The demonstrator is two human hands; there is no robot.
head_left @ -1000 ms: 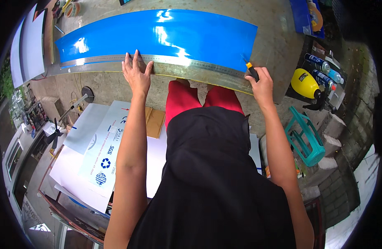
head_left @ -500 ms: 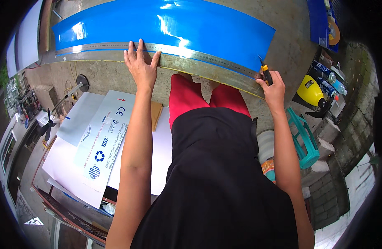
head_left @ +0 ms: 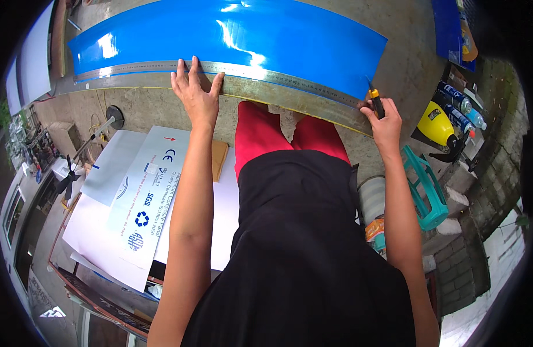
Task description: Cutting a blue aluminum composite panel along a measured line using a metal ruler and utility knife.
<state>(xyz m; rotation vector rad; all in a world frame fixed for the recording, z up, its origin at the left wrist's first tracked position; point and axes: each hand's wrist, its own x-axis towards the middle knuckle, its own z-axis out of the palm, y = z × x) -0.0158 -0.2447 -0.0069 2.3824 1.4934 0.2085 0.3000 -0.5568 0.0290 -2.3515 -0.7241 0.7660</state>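
Observation:
A glossy blue sheet (head_left: 162,37) lies across the worktable (head_left: 252,89), with a long steel ruler (head_left: 278,77) along its near edge. My left hand (head_left: 196,95) has its fingers spread on the ruler, left of its middle, fingertips reaching over onto the blue. At the sheet's near right corner, my right hand (head_left: 386,124) grips a yellow and black utility knife (head_left: 377,103). Its blade points away from me over the blue surface; whether the tip touches it I cannot tell. The thumb of that hand is close to the ruler's right end.
To the right stand a yellow spray bottle (head_left: 437,124), spray cans (head_left: 454,95) and a teal plastic stool (head_left: 425,191). Large white panels (head_left: 107,231) and a piece of cardboard (head_left: 220,161) lie at lower left. A black fan blade (head_left: 68,178) sits beyond them.
My right hand and the knife have shifted slightly to the right at the corner. The left hand stays in place on the ruler. The whole view has moved a little.

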